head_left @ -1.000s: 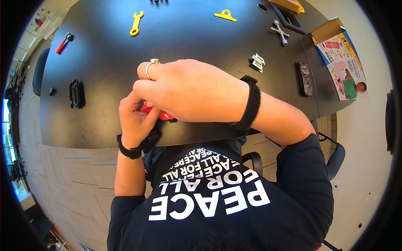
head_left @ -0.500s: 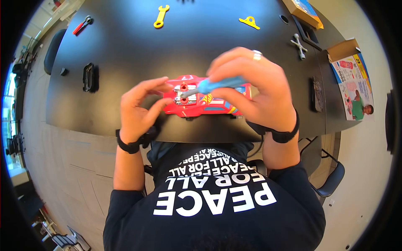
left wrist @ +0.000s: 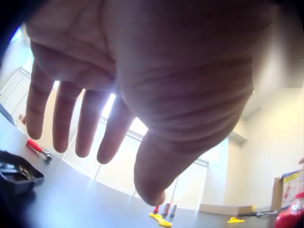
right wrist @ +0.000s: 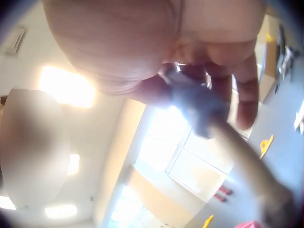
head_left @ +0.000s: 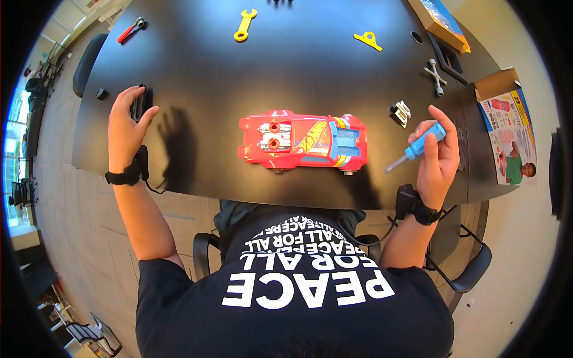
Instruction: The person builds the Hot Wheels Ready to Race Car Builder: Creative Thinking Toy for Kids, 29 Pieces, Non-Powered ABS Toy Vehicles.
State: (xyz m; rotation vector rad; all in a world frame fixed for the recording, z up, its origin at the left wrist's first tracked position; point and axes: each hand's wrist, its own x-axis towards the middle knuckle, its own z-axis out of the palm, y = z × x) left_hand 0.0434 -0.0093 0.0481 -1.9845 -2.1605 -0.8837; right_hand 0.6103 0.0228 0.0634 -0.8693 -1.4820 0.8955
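Observation:
A red toy car (head_left: 316,140) with blue windows and a chrome engine piece (head_left: 274,136) lies on the dark table, and neither hand touches it. To its right, my right hand (head_left: 439,158) holds a blue-handled screwdriver (head_left: 425,143), tip pointing down toward the car. The screwdriver's shaft (right wrist: 247,164) is blurred in the right wrist view. My left hand (head_left: 127,122) is raised at the left with fingers spread, partly covering a small black tray (head_left: 141,102) in the head view. In the left wrist view, the tray (left wrist: 35,179) has small pieces inside.
A chrome piece (head_left: 401,113) lies between the car and my right hand. Farther back are a red-handled ratchet (head_left: 131,30), a yellow wrench (head_left: 245,25), a yellow part (head_left: 368,41) and a grey cross-shaped wrench (head_left: 436,77). A printed box (head_left: 507,137) stands at the right.
Both hands were together over the car, then the screwdriver was at its engine piece with my left hand beside it. Now my right hand has moved right with the screwdriver, my left hand left toward the tray.

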